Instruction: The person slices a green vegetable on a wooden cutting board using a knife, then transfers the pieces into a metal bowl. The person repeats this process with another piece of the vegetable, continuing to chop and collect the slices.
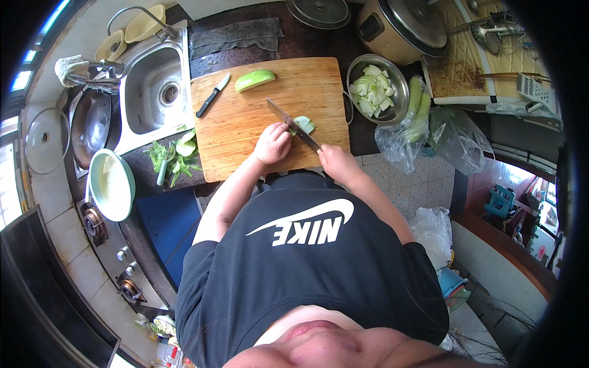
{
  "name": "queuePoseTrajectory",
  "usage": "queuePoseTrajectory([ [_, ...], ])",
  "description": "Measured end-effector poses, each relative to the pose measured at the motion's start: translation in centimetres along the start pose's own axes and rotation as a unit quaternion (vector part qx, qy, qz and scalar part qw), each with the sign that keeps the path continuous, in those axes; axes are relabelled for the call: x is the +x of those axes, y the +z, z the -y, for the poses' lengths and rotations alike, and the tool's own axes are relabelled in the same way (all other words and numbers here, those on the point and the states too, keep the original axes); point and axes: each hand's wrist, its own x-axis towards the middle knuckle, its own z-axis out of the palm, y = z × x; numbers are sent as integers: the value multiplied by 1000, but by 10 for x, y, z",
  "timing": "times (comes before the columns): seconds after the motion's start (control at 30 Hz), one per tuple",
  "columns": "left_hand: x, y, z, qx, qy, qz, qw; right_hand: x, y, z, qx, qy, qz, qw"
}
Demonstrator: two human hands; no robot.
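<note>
My right hand (339,164) grips the handle of a kitchen knife (294,126), its blade slanting up and left over the wooden cutting board (239,142). Curled close against the blade's left side, my left hand (274,143) holds a small piece of pale green gourd, mostly hidden by fingers and blade. Cut gourd slices (305,123) lie against the blade's right side. Farther up the board rests a larger peeled gourd piece (254,80). A paring knife (213,95) with a black handle lies near the board's left edge.
Right of the board stands a steel bowl (401,83) of sliced gourd, beside bagged whole gourds (418,108). A rice cooker (400,30) is behind it. Left are a sink (133,115), peelings with a green-handled peeler (163,171), and a pale green basin (130,184).
</note>
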Motion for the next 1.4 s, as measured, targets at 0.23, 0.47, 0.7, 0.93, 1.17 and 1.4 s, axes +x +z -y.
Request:
queuePoseTrajectory([
  [0.23,-2,4,2,6,2,-11,1000,16,13,-1,-1,4,18,1000],
  [0.47,-3,4,3,7,1,-13,1000,32,47,-18,-1,-15,-20,1000],
  [0.7,-1,1,-2,18,-11,-26,999,19,41,-21,23,-11,-56,998],
  [0.93,-3,2,0,17,-16,-20,1000,-4,12,-2,6,-11,-49,999],
  [1.17,-2,1,-1,17,-15,-15,1000,-3,0,5,-12,10,-9,1000],
  [1.4,-3,3,0,15,-12,-17,1000,5,3,2,-3,11,10,1000],
])
